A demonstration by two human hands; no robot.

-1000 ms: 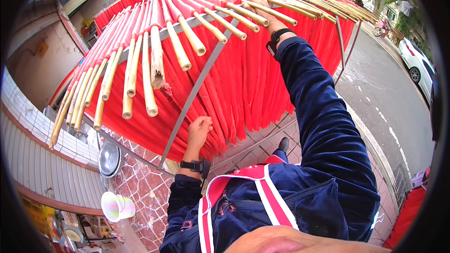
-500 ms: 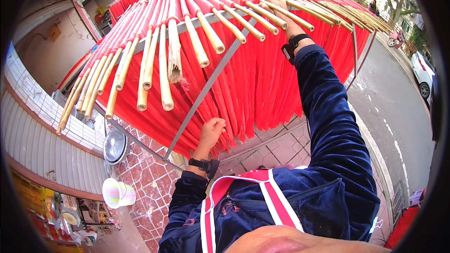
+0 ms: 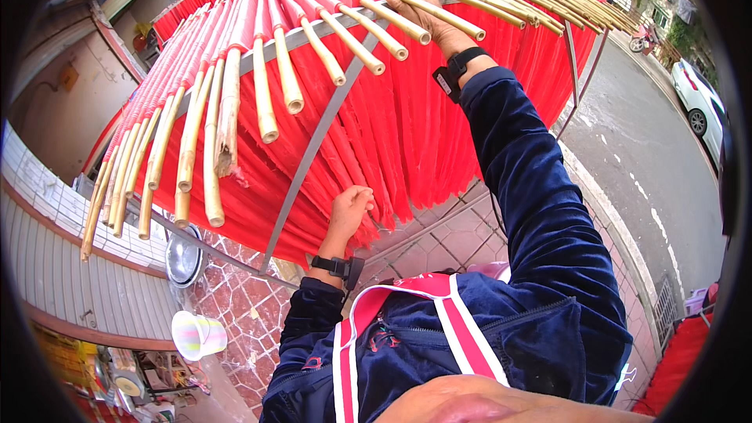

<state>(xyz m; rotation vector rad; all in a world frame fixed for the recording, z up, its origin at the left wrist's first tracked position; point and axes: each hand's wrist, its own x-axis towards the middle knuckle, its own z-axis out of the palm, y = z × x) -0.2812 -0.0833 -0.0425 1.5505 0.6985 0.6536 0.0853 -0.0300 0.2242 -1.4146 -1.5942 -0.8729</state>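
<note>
Long bamboo poles (image 3: 282,70) lie side by side on a grey metal rack (image 3: 309,153), each draped with hanging red strands (image 3: 392,133). My right hand (image 3: 423,16) reaches up onto the top of the rack and rests over one bamboo pole (image 3: 450,16), fingers curled around it. A black wristband sits on that wrist. My left hand (image 3: 348,211) is lower, fingers closed among the red strands below the poles, also with a black wristband. I wear a dark blue jacket with red and white stripes.
A tiled pavement (image 3: 446,239) lies under the rack. A pale plastic cup (image 3: 196,334) and a round metal lid (image 3: 184,258) sit at lower left by a low wall. A road with a white car (image 3: 701,98) runs on the right.
The view has shifted closer to the rack. My right hand has slid along the top poles, and my left hand has risen slightly into the red strands.
</note>
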